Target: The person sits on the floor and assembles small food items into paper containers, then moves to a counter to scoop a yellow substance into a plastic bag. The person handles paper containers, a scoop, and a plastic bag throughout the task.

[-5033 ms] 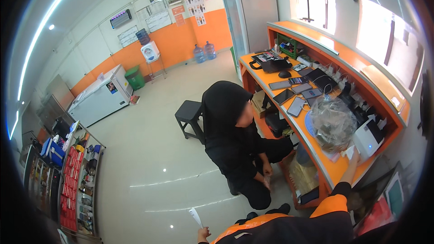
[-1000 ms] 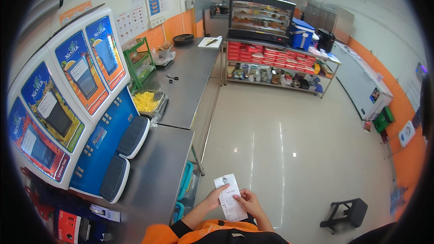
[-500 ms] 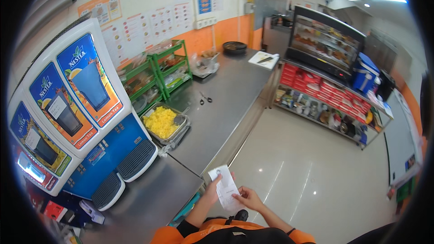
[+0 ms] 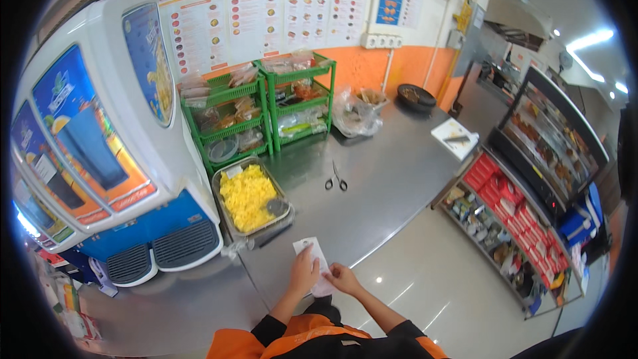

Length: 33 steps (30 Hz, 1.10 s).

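Note:
A long white paper receipt point(image 4: 318, 250) is held in front of me, near the steel counter's front edge. My left hand point(image 4: 305, 271) is closed on its left side, thumb lying across the paper. At its lower right edge, the fingers of my right hand point(image 4: 343, 279) pinch the paper. The lower end of the receipt hangs between my hands and is partly covered by them. Beyond it on the counter stands a metal tray of chopped yellow food point(image 4: 247, 194), with a dark round object at its corner. Black-handled scissors point(image 4: 336, 179) lie to the right of the tray.
A drink dispenser point(image 4: 100, 139) stands at the left. Behind the tray are green tiered racks point(image 4: 266, 108) of packaged food. Farther along are a dark pan point(image 4: 417, 97) and a white cutting board point(image 4: 454, 139) with a knife. A shelf unit with red boxes point(image 4: 512, 216) stands right.
My view has swung left toward the counter, so the dispenser and racks look nearer. The receipt stays in both hands, and my left hand now covers more of it.

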### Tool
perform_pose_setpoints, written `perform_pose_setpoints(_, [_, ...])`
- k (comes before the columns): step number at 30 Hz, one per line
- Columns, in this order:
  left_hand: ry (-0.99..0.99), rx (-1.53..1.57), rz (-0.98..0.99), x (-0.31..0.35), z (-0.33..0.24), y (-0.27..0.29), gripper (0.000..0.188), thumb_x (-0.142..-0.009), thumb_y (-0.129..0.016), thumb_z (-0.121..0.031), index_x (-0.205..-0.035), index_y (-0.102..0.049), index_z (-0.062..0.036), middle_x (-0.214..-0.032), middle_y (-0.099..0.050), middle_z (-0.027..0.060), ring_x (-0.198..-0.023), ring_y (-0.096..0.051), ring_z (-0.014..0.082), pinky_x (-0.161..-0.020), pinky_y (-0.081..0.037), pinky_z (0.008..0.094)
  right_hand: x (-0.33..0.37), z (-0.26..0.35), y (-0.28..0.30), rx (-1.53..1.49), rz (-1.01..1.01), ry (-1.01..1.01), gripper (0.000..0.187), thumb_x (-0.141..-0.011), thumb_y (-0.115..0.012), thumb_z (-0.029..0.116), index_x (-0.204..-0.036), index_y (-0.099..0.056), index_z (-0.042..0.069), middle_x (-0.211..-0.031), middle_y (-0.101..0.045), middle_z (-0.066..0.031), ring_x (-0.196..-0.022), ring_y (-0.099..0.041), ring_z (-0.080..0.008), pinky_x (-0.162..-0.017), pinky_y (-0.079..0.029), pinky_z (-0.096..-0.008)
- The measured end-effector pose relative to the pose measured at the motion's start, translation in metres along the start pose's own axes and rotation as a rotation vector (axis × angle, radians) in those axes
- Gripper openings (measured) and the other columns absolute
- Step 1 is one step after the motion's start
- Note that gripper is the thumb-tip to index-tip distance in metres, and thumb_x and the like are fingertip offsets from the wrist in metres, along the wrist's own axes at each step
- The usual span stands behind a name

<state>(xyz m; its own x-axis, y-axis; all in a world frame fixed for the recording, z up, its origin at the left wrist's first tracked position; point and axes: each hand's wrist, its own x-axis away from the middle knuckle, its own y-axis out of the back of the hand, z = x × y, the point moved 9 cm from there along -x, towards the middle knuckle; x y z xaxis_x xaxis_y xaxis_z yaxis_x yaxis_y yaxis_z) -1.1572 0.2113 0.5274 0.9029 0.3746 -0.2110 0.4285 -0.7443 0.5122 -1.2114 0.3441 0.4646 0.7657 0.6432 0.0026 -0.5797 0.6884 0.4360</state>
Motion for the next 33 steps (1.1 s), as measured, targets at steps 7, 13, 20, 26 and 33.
perform_pose_setpoints(7, [-0.069, -0.359, -0.057, -0.056, 0.016, -0.028, 0.051, -0.088, -0.054, -0.023, -0.130, -0.045, 0.0051, -0.137, -0.041, 0.0214, -0.130, -0.032, 0.0419, -0.109, -0.026, 0.0483, -0.091, 0.003, 0.066, 0.224, -0.037, 0.035, 0.028, -0.079, -0.073, 0.022, -0.078, -0.062, -0.004, -0.079, -0.058, -0.0144, -0.069, -0.059, -0.0232, -0.063, -0.047, -0.0334])
perform_pose_setpoints(13, [0.104, -0.523, -0.120, -0.089, 0.018, -0.030, 0.057, -0.088, -0.052, -0.031, -0.133, -0.043, 0.0037, -0.138, -0.037, 0.0265, -0.132, -0.028, 0.0460, -0.111, -0.020, 0.0529, -0.187, -0.006, 0.088, 0.338, 0.035, 0.039, 0.028, -0.077, -0.073, 0.022, -0.086, -0.063, -0.002, -0.086, -0.059, -0.0170, -0.078, -0.060, -0.0285, -0.070, -0.049, -0.0344])
perform_pose_setpoints(20, [0.369, -0.612, -0.239, -0.104, 0.042, -0.024, 0.062, -0.089, -0.051, -0.033, -0.138, -0.037, 0.0014, -0.136, -0.037, 0.0287, -0.130, -0.029, 0.0466, -0.111, -0.018, 0.0538, -0.344, 0.038, 0.102, 0.396, -0.093, 0.424, 0.042, -0.073, -0.074, 0.020, -0.109, -0.057, 0.005, -0.103, -0.054, -0.0196, -0.100, -0.051, -0.0378, -0.088, -0.042, -0.0425])
perform_pose_setpoints(26, [0.500, -0.622, -0.330, -0.117, 0.033, -0.011, 0.062, -0.089, -0.051, -0.032, -0.139, -0.036, 0.0013, -0.130, -0.041, 0.0300, -0.125, -0.034, 0.0470, -0.110, -0.021, 0.0529, -0.516, 0.104, 0.114, 0.447, -0.157, 0.568, 0.044, -0.076, -0.071, 0.022, -0.118, -0.060, 0.018, -0.140, -0.028, -0.0273, -0.126, -0.038, -0.0451, -0.101, -0.037, -0.0484])
perform_pose_setpoints(33, [0.534, -0.486, -0.486, -0.110, 0.007, 0.005, 0.048, -0.092, -0.048, -0.024, -0.132, -0.044, 0.0020, -0.125, -0.047, 0.0254, -0.122, -0.040, 0.0431, -0.107, -0.029, 0.0511, -0.607, 0.064, 0.106, 0.592, 0.037, 0.466, 0.048, -0.087, -0.059, 0.023, -0.120, -0.052, -0.010, -0.133, -0.041, -0.0320, -0.117, -0.048, -0.0450, -0.098, -0.042, -0.0452])
